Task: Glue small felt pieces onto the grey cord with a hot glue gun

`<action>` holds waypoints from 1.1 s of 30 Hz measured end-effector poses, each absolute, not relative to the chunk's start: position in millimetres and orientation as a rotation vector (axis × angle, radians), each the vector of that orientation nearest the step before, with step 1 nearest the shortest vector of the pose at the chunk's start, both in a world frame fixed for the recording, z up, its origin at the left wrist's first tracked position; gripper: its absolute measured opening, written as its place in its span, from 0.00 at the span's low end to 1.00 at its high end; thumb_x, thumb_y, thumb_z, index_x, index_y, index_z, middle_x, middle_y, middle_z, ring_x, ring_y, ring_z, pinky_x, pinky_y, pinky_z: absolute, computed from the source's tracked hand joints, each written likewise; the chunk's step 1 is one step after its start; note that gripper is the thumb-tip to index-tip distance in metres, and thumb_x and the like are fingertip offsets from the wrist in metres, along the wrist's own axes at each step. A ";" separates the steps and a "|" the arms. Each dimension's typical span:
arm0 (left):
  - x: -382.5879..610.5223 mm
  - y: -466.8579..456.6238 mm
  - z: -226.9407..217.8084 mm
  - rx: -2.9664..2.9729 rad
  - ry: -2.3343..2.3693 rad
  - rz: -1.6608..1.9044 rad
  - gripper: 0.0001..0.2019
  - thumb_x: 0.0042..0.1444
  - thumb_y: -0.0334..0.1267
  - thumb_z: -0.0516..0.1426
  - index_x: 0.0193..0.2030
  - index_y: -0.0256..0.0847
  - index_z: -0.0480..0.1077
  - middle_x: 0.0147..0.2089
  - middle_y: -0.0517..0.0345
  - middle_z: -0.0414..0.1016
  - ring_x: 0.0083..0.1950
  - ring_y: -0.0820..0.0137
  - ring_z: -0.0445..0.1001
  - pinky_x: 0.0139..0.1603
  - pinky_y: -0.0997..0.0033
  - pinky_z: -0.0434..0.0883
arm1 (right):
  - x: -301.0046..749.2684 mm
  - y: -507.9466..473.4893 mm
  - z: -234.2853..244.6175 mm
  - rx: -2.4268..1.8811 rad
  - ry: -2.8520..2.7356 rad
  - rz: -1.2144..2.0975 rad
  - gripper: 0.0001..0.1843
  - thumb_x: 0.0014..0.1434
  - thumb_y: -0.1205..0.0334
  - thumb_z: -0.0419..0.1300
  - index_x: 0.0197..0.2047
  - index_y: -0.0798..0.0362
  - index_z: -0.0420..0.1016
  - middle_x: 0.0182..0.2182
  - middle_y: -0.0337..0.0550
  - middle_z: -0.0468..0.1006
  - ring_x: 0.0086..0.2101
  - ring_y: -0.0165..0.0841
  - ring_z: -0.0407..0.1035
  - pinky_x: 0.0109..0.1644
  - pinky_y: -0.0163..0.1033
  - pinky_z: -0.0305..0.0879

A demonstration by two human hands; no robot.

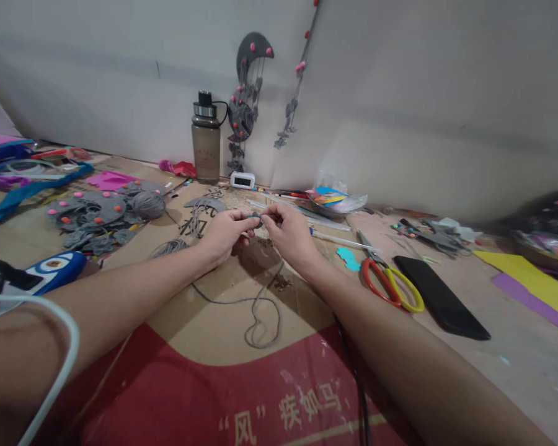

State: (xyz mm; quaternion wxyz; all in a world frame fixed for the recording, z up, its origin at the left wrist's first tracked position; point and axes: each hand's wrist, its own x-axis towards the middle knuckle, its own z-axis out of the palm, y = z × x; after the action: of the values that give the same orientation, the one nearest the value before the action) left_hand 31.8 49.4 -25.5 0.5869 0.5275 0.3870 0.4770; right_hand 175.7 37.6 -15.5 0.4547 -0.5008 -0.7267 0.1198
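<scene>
Grey felt piece [255, 217] is held above the cardboard sheet [204, 310], approx. ctr, nearer its far edge. Fingers of left hand [223, 234] closed, pinching it; right hand [288, 232] same pinch grip. Grey cord [260, 316] (looped) trails below. Scissors [388, 282], phone [439, 297] lie beyond right edge.
</scene>
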 end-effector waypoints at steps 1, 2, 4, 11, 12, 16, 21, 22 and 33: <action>31.7 48.9 -24.9 1.241 0.886 1.113 0.11 0.42 0.40 0.64 0.29 0.36 0.70 0.21 0.62 0.66 0.20 0.80 0.62 0.18 0.79 0.60 | 176.0 37.7 -15.2 -1.243 -1.789 0.296 0.06 0.55 0.63 0.53 0.33 0.54 0.71 0.29 0.41 0.74 0.30 0.30 0.64 0.36 0.36 0.58; 31.5 48.5 -24.2 1.249 0.867 1.113 0.11 0.41 0.40 0.64 0.29 0.36 0.70 0.22 0.62 0.67 0.21 0.79 0.63 0.19 0.79 0.61 | 176.2 37.8 -15.0 -1.251 -1.785 0.298 0.07 0.56 0.63 0.53 0.32 0.54 0.71 0.29 0.41 0.74 0.30 0.30 0.64 0.35 0.36 0.58; 30.8 48.0 -22.9 1.261 0.847 1.106 0.11 0.41 0.40 0.64 0.29 0.36 0.69 0.23 0.61 0.68 0.22 0.78 0.65 0.20 0.78 0.63 | 176.4 38.0 -14.8 -1.266 -1.777 0.297 0.07 0.56 0.63 0.53 0.32 0.54 0.70 0.28 0.41 0.73 0.29 0.30 0.63 0.35 0.36 0.58; 27.8 54.0 -28.0 1.322 1.045 1.118 0.11 0.45 0.43 0.62 0.27 0.38 0.69 0.20 0.62 0.67 0.17 0.80 0.62 0.17 0.79 0.57 | 175.5 38.1 -16.1 -1.199 -1.852 0.326 0.07 0.56 0.63 0.53 0.34 0.54 0.70 0.29 0.41 0.73 0.30 0.30 0.64 0.36 0.36 0.58; 27.7 54.8 -28.9 1.312 1.049 1.120 0.10 0.45 0.43 0.62 0.27 0.38 0.69 0.20 0.62 0.67 0.16 0.80 0.62 0.17 0.79 0.57 | 175.8 38.1 -16.5 -1.182 -1.850 0.337 0.07 0.57 0.63 0.52 0.37 0.55 0.70 0.30 0.41 0.73 0.30 0.30 0.64 0.36 0.36 0.59; 28.5 54.5 -29.1 1.263 1.017 1.125 0.11 0.45 0.43 0.62 0.29 0.38 0.69 0.21 0.62 0.68 0.17 0.79 0.63 0.16 0.79 0.57 | 178.1 38.4 -17.9 -1.158 -1.849 0.276 0.07 0.57 0.64 0.52 0.39 0.54 0.67 0.31 0.42 0.72 0.31 0.31 0.64 0.36 0.37 0.59; 30.2 51.3 -26.8 1.262 0.928 1.172 0.12 0.42 0.42 0.64 0.28 0.37 0.68 0.24 0.61 0.67 0.24 0.76 0.69 0.19 0.79 0.64 | 178.5 37.1 -16.8 -1.226 -1.896 0.132 0.05 0.58 0.64 0.52 0.33 0.53 0.68 0.31 0.43 0.72 0.33 0.33 0.64 0.39 0.38 0.57; 30.5 51.0 -26.6 1.262 0.916 1.172 0.12 0.42 0.42 0.64 0.29 0.37 0.69 0.25 0.61 0.68 0.25 0.76 0.69 0.19 0.79 0.64 | 178.0 36.8 -16.3 -1.241 -1.897 0.131 0.05 0.58 0.64 0.52 0.33 0.53 0.68 0.31 0.43 0.72 0.34 0.33 0.64 0.39 0.39 0.57; 29.9 51.6 -28.4 1.326 0.952 1.175 0.14 0.43 0.44 0.63 0.34 0.37 0.72 0.29 0.57 0.72 0.29 0.73 0.72 0.21 0.78 0.66 | 174.2 34.5 -12.1 -1.323 -1.901 0.165 0.08 0.59 0.64 0.51 0.30 0.53 0.68 0.29 0.43 0.72 0.32 0.32 0.63 0.37 0.38 0.55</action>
State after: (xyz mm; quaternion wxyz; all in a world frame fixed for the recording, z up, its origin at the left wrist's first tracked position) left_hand 29.9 51.6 -28.4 0.5354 0.5569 0.3998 0.4932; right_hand 174.2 34.5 -12.1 0.3983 -0.5228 -0.7509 0.0654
